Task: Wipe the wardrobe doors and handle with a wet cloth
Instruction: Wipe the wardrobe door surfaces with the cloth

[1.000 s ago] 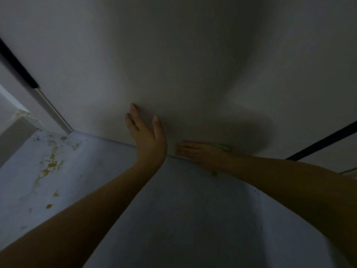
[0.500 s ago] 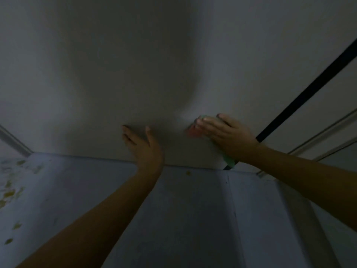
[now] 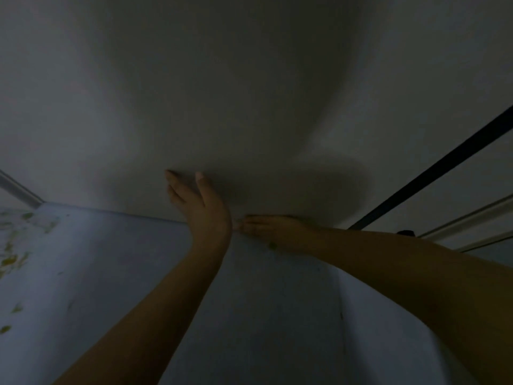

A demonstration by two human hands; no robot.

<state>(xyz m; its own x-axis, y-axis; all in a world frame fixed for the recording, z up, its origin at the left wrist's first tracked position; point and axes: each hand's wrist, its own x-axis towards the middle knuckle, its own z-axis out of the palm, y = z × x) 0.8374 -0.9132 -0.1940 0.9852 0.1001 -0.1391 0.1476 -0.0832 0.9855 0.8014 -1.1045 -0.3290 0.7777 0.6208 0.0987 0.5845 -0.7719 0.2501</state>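
Observation:
The pale wardrobe door (image 3: 249, 93) fills the upper view, dim and in shadow. My left hand (image 3: 198, 207) lies flat against its lower part, fingers straight and pointing up. My right hand (image 3: 273, 232) presses flat at the door's bottom edge, just right of the left wrist, fingers pointing left. The cloth (image 3: 272, 245) is almost wholly hidden under that hand; only a small green bit shows below the palm. No handle is in view.
A dark vertical gap (image 3: 433, 170) between doors runs diagonally at the right, with pale rails (image 3: 472, 218) beyond. The bluish floor (image 3: 111, 273) lies below, with yellow-green stains (image 3: 11, 259) at the far left. A metal strip (image 3: 19, 190) marks the door's left edge.
My right hand with the cloth has slid down and left along the door to its bottom edge, close to my left wrist. My left hand has stayed flat on the door.

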